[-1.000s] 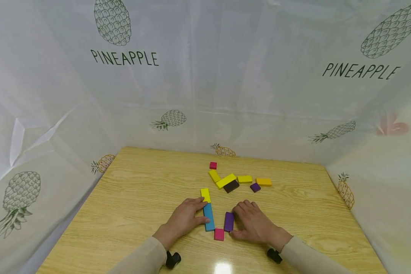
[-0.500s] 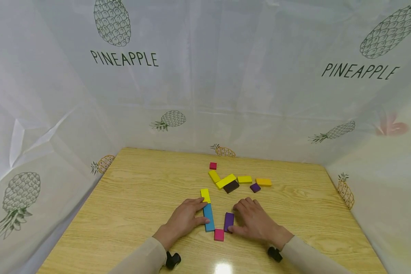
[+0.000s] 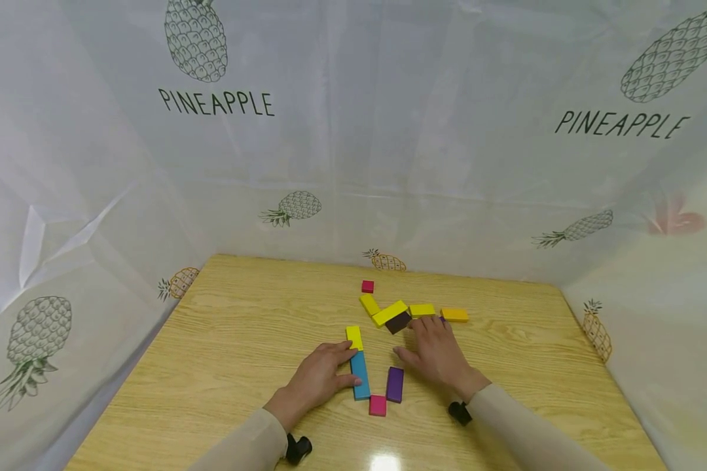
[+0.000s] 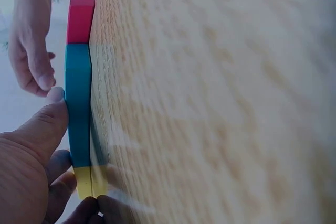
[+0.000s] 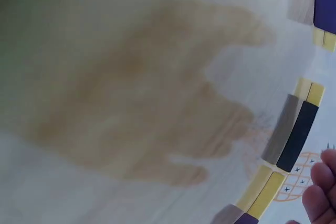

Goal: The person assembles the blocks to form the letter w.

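A blue block (image 3: 360, 384) lies lengthwise on the wooden table, with a yellow block (image 3: 354, 335) against its far end and a pink square block (image 3: 378, 405) at its near end. My left hand (image 3: 317, 374) rests along the left side of this row, thumb touching the blue block and fingertips by the yellow one. A purple block (image 3: 395, 384) lies to the right, apart from the blue. Over the back group, my right hand (image 3: 438, 352) reaches with loosely bent fingers, close to the dark block (image 3: 397, 322) and partly covering a small purple block (image 3: 443, 319).
At the back lie a slanted yellow block (image 3: 391, 313) touching the dark one, another yellow block (image 3: 369, 304), a third yellow (image 3: 422, 310), an orange block (image 3: 455, 315) and a red square block (image 3: 368, 286). A pineapple-print sheet (image 3: 436, 157) hangs around the table (image 3: 259, 301).
My right hand has left the purple block and moved forward to the blocks at the back. The purple block stays put. My left hand holds its place at the blue block.
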Demonstrator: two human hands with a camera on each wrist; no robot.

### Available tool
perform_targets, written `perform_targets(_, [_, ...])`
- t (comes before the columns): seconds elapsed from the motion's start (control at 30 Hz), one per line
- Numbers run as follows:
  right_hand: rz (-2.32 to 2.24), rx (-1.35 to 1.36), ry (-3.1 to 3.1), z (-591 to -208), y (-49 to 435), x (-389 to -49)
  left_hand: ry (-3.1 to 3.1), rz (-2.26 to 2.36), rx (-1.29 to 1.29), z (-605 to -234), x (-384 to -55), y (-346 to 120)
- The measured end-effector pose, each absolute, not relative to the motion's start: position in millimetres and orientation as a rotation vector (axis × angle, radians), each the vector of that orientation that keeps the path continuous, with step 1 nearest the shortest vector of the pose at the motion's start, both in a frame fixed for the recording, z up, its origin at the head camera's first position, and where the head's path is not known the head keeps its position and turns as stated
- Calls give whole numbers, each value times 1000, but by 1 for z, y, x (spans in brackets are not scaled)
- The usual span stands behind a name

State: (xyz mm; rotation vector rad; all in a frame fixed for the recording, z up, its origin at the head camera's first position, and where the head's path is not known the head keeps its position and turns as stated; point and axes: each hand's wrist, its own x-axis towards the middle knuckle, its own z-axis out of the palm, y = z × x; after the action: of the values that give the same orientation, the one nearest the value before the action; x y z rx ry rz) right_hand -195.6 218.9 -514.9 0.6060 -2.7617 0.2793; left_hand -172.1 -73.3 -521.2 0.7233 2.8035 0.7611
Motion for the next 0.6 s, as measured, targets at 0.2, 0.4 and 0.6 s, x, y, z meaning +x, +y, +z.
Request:
perform_targets(0.2, [223,497,-2780,-514,212,-208,2807,761,721,-521,-171,-73])
perform_targets(0.4, [189,409,-2802,-515,206,-220,2823,761,731,-520,-170,-73])
perform_targets(0.6, [157,346,-2882,-516,203,-227,2824,757,729,-520,-170,-73])
